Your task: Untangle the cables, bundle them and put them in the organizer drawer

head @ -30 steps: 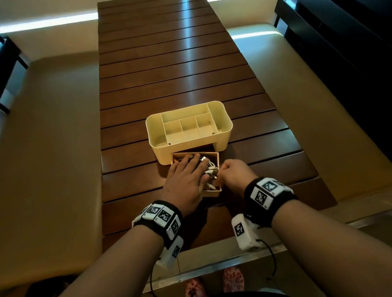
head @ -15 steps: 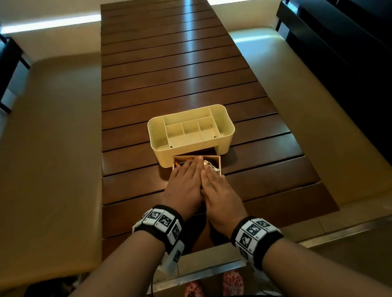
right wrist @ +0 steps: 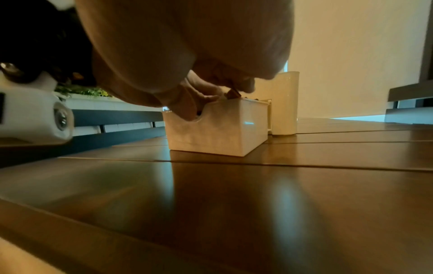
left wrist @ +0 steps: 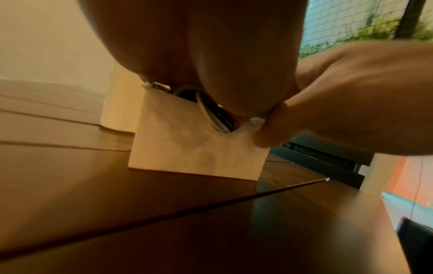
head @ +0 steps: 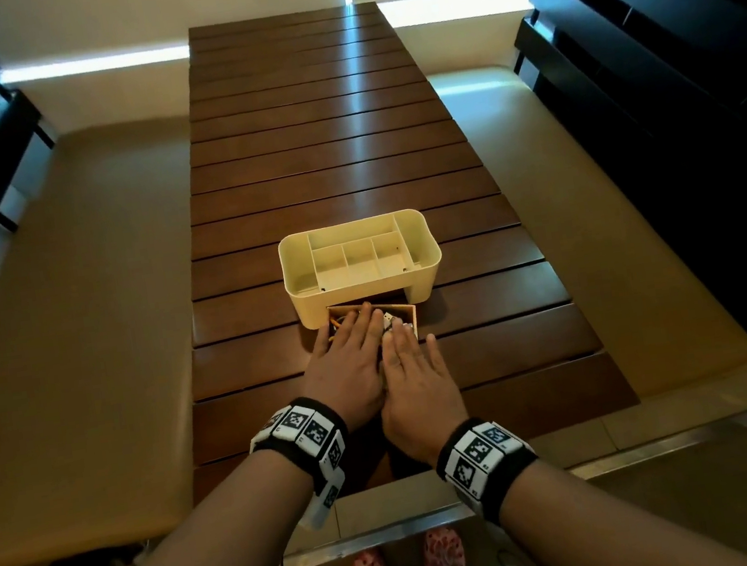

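Observation:
The cream organizer (head: 367, 300) stands mid-table with its wooden drawer (head: 407, 311) partly pulled out toward me. Cables lie in the drawer: a white plug (head: 389, 320) and an orange strand (head: 335, 322) show between my fingers, and a white cable loop (left wrist: 206, 113) shows in the notch of the drawer front (left wrist: 199, 150). My left hand (head: 354, 328) lies flat over the drawer's left part, fingers straight on the cables. My right hand (head: 400, 334) lies flat beside it over the right part. Most of the cables are hidden under my hands.
The dark slatted wooden table (head: 333, 144) stretches far beyond the organizer. Beige benches (head: 76, 300) run along both sides, with dark shelving (head: 672, 97) at the right. The organizer's top compartments (head: 358, 256) hold nothing that I can see.
My right hand has gone from a curled grip at the drawer's edge to lying flat beside the left. Both hands moved forward and the drawer slid further into the organizer.

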Available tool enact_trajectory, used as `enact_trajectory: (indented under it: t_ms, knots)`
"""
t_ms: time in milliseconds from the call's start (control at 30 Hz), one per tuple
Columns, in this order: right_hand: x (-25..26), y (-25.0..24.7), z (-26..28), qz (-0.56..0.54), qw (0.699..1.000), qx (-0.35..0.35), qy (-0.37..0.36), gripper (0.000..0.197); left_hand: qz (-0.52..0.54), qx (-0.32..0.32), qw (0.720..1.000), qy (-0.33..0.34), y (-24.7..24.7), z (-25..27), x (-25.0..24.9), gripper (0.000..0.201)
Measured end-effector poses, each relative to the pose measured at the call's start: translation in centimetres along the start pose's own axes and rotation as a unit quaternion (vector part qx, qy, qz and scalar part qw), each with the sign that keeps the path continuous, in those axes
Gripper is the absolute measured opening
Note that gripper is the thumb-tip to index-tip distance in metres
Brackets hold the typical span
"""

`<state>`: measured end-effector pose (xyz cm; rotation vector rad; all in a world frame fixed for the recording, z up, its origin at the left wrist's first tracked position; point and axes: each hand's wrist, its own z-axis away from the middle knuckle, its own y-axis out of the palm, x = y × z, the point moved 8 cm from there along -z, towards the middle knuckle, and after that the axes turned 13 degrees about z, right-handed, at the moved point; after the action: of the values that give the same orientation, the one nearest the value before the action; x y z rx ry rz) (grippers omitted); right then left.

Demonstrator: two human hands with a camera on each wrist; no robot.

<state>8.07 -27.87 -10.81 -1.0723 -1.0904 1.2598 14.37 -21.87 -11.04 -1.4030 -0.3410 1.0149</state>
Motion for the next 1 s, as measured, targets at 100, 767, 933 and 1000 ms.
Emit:
enact_trajectory:
  t_ms: [100, 767, 933, 1000]
  knots:
    - [1.1, 0.1, 0.4, 0.012, 1.0, 0.023, 0.003, 0.091, -0.014, 0.013, 1.0, 0.001, 0.4, 0.1, 0.1, 0.071]
    - [-0.3, 0.1, -2.9, -0.011, 0.999, -0.022, -0.033, 0.083, 0.28, -0.105, 0.95, -0.089, -4.1, 5.5, 6.4, 0.04]
    - [-0.7, 0.5, -3.2, -0.037, 0.998, -0.022, -0.036, 0.08, 0.272, -0.123, 0.951, -0.084, -3.6, 5.2, 5.9, 0.05]
    - [-0.8, 0.5, -3.4, -0.031, 0.998, -0.032, -0.034, 0.078, 0.248, -0.137, 0.956, -0.079, -3.7, 5.1, 5.6, 0.046]
